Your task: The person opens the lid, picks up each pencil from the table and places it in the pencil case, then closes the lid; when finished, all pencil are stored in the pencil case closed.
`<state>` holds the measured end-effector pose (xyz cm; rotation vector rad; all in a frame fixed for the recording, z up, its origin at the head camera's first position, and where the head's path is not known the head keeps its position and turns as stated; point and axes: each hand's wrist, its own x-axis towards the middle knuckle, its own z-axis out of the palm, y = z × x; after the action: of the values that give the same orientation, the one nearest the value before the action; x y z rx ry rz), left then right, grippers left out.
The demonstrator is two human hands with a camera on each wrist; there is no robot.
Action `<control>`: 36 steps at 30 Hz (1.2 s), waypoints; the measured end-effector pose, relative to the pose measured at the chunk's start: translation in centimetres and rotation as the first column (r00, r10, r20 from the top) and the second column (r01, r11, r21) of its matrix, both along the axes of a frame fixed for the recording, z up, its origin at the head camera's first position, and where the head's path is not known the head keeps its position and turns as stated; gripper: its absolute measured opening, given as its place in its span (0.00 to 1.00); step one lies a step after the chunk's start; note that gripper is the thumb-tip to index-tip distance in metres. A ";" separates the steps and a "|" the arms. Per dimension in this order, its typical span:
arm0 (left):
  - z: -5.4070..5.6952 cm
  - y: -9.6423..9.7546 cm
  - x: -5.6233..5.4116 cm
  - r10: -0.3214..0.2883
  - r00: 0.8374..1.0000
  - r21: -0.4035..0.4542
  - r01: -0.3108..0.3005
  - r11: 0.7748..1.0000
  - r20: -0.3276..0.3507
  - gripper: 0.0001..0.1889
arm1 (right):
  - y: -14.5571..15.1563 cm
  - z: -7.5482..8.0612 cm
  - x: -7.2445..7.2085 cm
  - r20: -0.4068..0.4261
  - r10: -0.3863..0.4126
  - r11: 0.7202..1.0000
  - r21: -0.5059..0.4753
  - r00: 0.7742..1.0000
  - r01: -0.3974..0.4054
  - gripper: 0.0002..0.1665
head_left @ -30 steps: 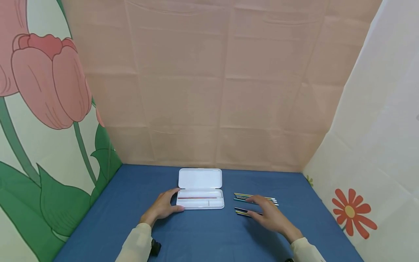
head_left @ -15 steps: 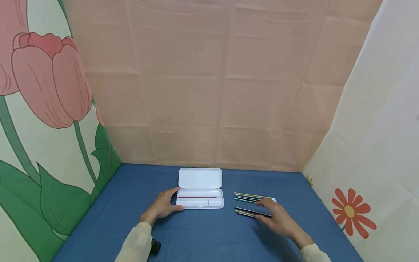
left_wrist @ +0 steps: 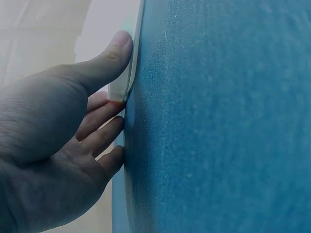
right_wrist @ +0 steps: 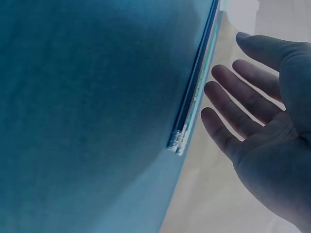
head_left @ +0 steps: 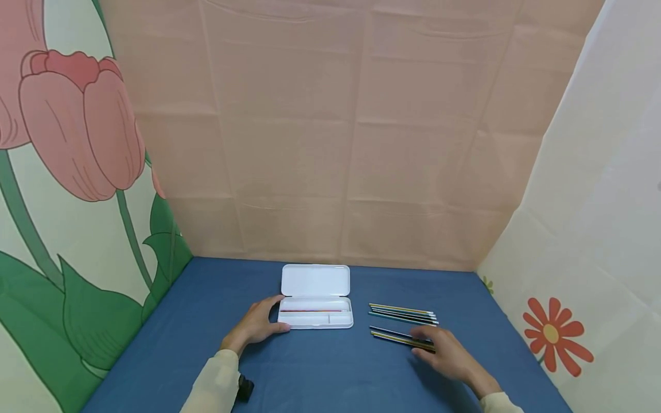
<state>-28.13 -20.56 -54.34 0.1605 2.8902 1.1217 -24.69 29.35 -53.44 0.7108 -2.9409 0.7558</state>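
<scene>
A white pencil case (head_left: 316, 281) lies with its lid folded back; one red pencil (head_left: 310, 311) is in its tray. My left hand (head_left: 254, 326) grips the case's left end, thumb at the front corner and fingers at the back, as the left wrist view also shows. Right of the case, several pencils (head_left: 400, 311) lie side by side, with a smaller group of dark and yellow pencils (head_left: 395, 338) nearer me. My right hand (head_left: 445, 351) hovers at the right ends of the nearer group, fingers spread. In the right wrist view its fingers stand apart from the pencils (right_wrist: 194, 87).
A blue cloth (head_left: 320, 373) covers the table. Behind it hangs a plain tan backdrop (head_left: 335, 143). A tulip-printed sheet (head_left: 82, 132) stands at the left and a white sheet with a red flower (head_left: 552, 334) at the right.
My right hand has drawn back to the right and toward me, uncovering more of both pencil groups. The left hand and the pencil case have stayed in place.
</scene>
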 end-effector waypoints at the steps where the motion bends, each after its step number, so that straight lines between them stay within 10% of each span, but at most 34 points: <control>1: 0.0 0.0 0.0 0.001 1.000 0.006 -0.001 1.000 0.001 0.47 | 0.0 -0.1 0.0 0.002 0.000 1.000 0.003 1.000 0.000 0.20; 36: -0.3 -0.1 0.1 0.004 1.000 0.021 -0.004 1.000 0.000 0.47 | 0.3 -0.9 0.0 0.157 0.021 1.000 0.018 0.987 -0.024 0.03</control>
<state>-27.98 -20.70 -54.62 0.1547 2.8807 1.1530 -24.70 29.61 -54.29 0.7193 -3.0899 0.8213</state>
